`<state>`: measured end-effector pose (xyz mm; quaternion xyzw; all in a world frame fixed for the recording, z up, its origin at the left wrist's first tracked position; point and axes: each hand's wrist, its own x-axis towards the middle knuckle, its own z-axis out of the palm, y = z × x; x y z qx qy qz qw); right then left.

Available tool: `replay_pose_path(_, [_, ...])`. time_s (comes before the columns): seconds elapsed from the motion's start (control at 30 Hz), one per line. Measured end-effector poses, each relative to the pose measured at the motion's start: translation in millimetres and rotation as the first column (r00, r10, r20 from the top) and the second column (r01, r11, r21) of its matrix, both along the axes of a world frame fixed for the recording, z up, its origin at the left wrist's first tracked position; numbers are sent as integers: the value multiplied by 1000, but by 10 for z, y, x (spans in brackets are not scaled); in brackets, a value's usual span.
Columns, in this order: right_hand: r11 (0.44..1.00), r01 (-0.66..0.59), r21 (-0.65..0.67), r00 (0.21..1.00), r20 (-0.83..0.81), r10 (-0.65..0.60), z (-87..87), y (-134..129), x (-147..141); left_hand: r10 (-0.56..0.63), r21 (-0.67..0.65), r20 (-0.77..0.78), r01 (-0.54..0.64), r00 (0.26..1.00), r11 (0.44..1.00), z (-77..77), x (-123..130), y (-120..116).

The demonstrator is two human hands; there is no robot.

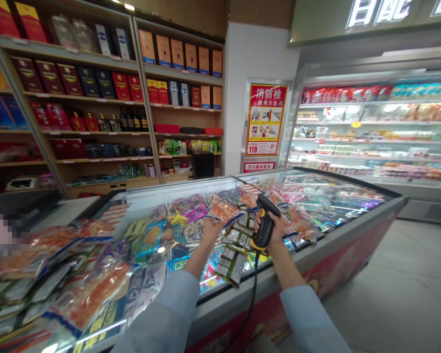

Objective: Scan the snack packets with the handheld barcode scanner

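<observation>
My right hand (pixel 277 231) is wrapped round a black and yellow barcode scanner (pixel 265 229), whose cord hangs down past the counter edge. The scanner's head tilts up toward the left. With its fingers closed at the near edge, my left hand (pixel 211 232) grips a clear bag of orange-coloured food (pixel 223 210) with a blue border. Just below lie several green and silver flat packets (pixel 231 264) on the glass top. More clear bags of orange food (pixel 300 223) rest right of the scanner.
A long glass-topped freezer (pixel 347 208) full of colourful packs stretches across in front. More bags (pixel 95 289) lie at the left. Behind stand shelves of boxed goods (pixel 84 78), a red wall poster (pixel 266 120) and a lit chiller (pixel 375 132). Tiled floor (pixel 411 274) lies right.
</observation>
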<state>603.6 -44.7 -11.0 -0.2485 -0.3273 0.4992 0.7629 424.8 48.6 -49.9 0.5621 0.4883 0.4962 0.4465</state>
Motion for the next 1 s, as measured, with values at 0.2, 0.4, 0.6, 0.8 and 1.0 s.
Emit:
replay_pose_path(0.2, [999, -45, -15, 992, 120, 47, 135, 86, -16, -163, -86, 124, 174, 979, 981, 73, -106, 108])
replay_pose_path(0.4, [986, -159, -46, 915, 368, 165, 588, 441, -255, 155, 257, 27, -157, 988, 954, 246, -501, 317])
replay_pose_path(0.6, [981, -179, -78, 861, 470, 195, 589, 692, -441, 495, 485, -121, -384, 860, 786, 295, -933, 376])
replay_pose_path(0.8, [978, -199, -63, 869, 451, 205, 456, 681, -396, 611, 509, -159, -466, 776, 724, 331, -1072, 348])
replay_pose_path(1.0, [975, -211, -74, 836, 503, 219, 460, 610, -402, 623, 499, -187, -473, 759, 726, 367, -1062, 317])
